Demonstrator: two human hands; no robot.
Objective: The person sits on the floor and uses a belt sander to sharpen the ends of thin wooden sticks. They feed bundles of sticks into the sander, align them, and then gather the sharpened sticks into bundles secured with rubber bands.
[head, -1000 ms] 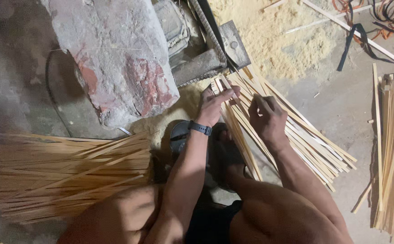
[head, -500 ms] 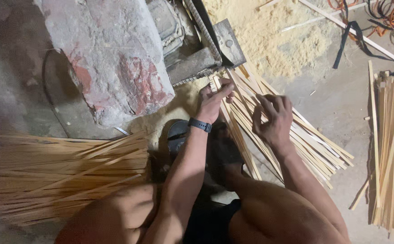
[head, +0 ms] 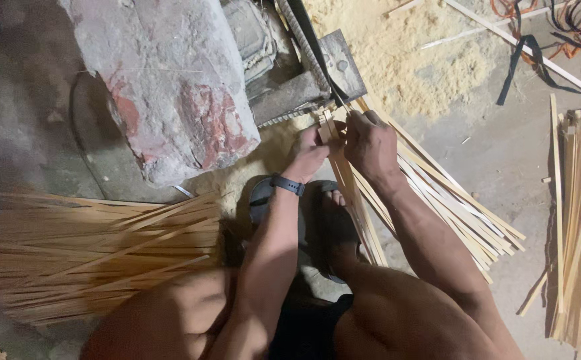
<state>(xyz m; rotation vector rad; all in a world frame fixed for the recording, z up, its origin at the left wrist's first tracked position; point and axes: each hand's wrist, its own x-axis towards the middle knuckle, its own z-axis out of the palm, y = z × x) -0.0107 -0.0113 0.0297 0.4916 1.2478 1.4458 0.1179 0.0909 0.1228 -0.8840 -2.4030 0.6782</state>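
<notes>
both hands have moved up-frame: left hand (head: 314, 152) and right hand (head: 370, 143) grip a bamboo strip (head: 344, 177) at the blade (head: 314, 50); feeding seems underway, and next calls for a steady, straight push.

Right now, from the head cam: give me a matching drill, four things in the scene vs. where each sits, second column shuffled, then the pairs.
Things:
1. left hand
2. sawdust heap
3. thin stick pile
4. black strap

Places:
A. on the floor, top right
B. spread along the left edge
C. holding bamboo strips at the metal blade block, beside the right hand
D. behind the blade block, top centre

Pairs: 1-C, 2-D, 3-B, 4-A
</notes>
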